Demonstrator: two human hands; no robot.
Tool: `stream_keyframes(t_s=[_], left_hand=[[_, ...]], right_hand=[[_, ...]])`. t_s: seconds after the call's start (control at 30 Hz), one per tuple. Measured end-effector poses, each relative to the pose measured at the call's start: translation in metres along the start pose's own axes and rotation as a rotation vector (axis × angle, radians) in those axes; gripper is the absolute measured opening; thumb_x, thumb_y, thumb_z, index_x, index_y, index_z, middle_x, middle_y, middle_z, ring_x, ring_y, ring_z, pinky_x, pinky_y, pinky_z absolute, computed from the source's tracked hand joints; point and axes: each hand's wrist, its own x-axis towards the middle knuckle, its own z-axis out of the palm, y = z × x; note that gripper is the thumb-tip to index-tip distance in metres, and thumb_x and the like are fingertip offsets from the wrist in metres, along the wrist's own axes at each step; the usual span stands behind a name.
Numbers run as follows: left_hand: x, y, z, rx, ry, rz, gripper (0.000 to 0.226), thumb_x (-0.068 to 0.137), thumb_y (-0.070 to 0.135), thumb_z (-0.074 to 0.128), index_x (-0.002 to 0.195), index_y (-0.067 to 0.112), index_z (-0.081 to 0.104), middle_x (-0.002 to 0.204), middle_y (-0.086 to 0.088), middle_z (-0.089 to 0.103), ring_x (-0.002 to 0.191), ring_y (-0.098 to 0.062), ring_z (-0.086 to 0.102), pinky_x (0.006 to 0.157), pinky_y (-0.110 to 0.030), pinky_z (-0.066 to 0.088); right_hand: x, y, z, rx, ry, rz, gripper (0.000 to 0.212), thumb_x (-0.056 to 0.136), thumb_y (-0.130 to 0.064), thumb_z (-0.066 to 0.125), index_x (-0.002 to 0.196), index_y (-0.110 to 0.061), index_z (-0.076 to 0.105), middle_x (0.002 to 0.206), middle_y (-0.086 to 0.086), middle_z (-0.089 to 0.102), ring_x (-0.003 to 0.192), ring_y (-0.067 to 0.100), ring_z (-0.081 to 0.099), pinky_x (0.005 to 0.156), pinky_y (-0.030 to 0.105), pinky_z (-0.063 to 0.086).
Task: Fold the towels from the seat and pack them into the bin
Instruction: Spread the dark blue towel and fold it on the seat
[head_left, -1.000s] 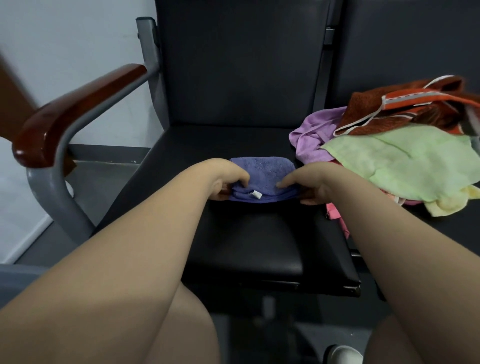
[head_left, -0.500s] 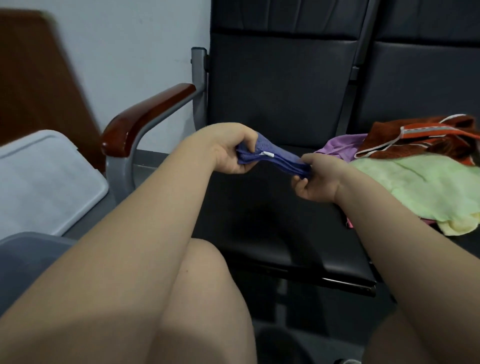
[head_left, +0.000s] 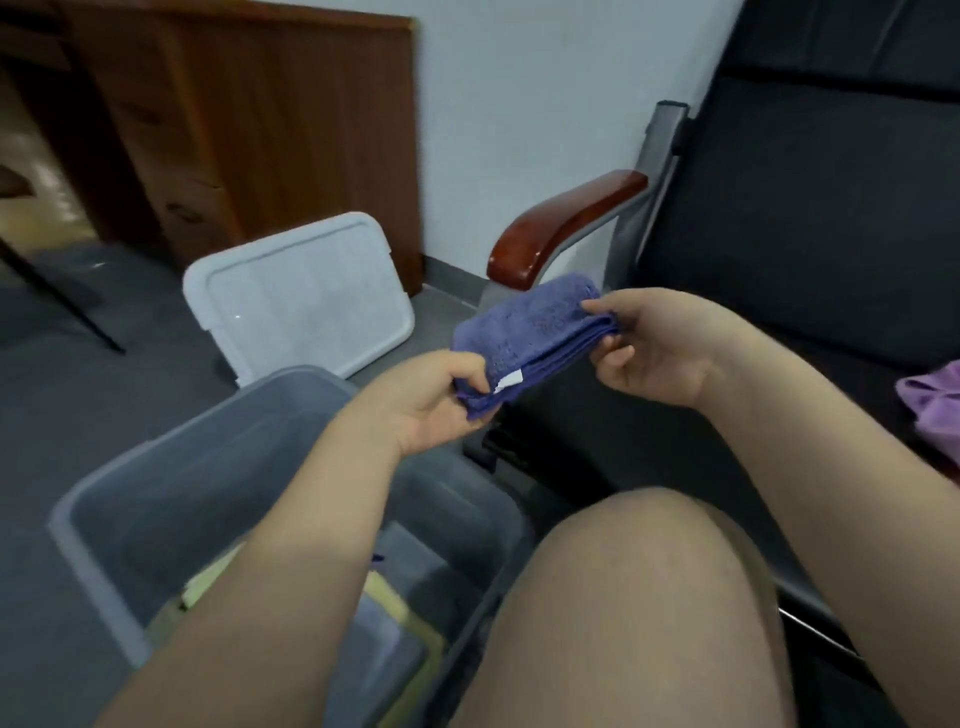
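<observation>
A folded blue towel (head_left: 530, 332) with a small white tag hangs in the air between my hands, off the left edge of the black seat (head_left: 810, 291). My left hand (head_left: 431, 400) grips its near left end, thumb on top. My right hand (head_left: 654, 348) pinches its far right end. Below my left forearm stands the translucent grey bin (head_left: 171, 493), open, with yellowish and pale folded towels lying in its bottom. A lilac towel (head_left: 935, 405) shows at the right edge on the seat.
The bin's white lid (head_left: 301, 296) leans against the wall on the grey floor. A wooden armrest (head_left: 566, 228) on a grey metal frame sticks out beside the towel. A brown wooden cabinet (head_left: 234, 114) stands at the back left. My knee (head_left: 639, 597) fills the lower middle.
Both hands lifted the blue towel off the seat and carried it left toward the bin. My view swung left, bringing the bin and lid into sight and most of the towel pile out.
</observation>
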Motion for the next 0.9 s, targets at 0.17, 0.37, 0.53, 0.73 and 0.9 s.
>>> stream_keyframes(t_s=[0.17,0.37,0.53,0.73,0.9], left_hand=[[-0.034,-0.004,-0.079,-0.121,0.106,0.003,0.027,0.082,-0.004,0.045,0.1,0.008,0.063,0.088,-0.007,0.067,0.063,-0.015,0.065,0.053,-0.023,0.051],[-0.053,-0.012,-0.158,-0.175,0.398,0.065,0.016,0.086,0.005,0.047,0.093,0.015,0.058,0.078,-0.003,0.062,0.054,-0.014,0.053,0.046,-0.021,0.037],[-0.076,-0.022,-0.205,-0.17,0.636,0.045,0.021,0.085,-0.002,0.042,0.076,0.016,0.048,0.066,-0.002,0.046,0.055,-0.014,0.041,0.05,-0.023,0.029],[-0.073,-0.071,-0.221,-0.164,0.891,-0.072,0.025,0.087,-0.005,0.039,0.071,0.014,0.044,0.046,-0.001,0.044,0.039,-0.012,0.044,0.053,-0.023,0.024],[-0.055,-0.13,-0.214,-0.15,0.967,-0.189,0.027,0.086,-0.009,0.038,0.101,0.008,0.053,0.046,-0.005,0.052,0.025,-0.012,0.048,0.053,-0.018,0.029]], right_hand=[[0.03,0.024,0.081,-0.217,-0.071,0.073,0.011,0.093,-0.013,0.066,0.102,-0.01,0.061,0.079,0.001,0.049,0.058,0.006,0.041,0.037,0.015,0.036],[0.071,0.062,0.159,-0.384,-0.122,0.14,0.014,0.093,-0.011,0.067,0.082,-0.011,0.057,0.071,0.002,0.052,0.06,0.009,0.042,0.035,0.014,0.036],[0.104,0.109,0.207,-0.48,-0.154,0.235,0.022,0.095,-0.006,0.063,0.077,-0.011,0.052,0.068,0.003,0.052,0.051,0.009,0.046,0.033,0.011,0.038],[0.127,0.187,0.193,-0.805,-0.086,0.089,0.015,0.088,0.002,0.057,0.088,-0.013,0.058,0.086,0.01,0.058,0.067,0.021,0.058,0.052,0.027,0.054],[0.141,0.229,0.174,-1.135,-0.111,0.119,0.015,0.09,-0.004,0.056,0.096,-0.013,0.067,0.093,0.01,0.065,0.075,0.026,0.06,0.078,0.035,0.056]])
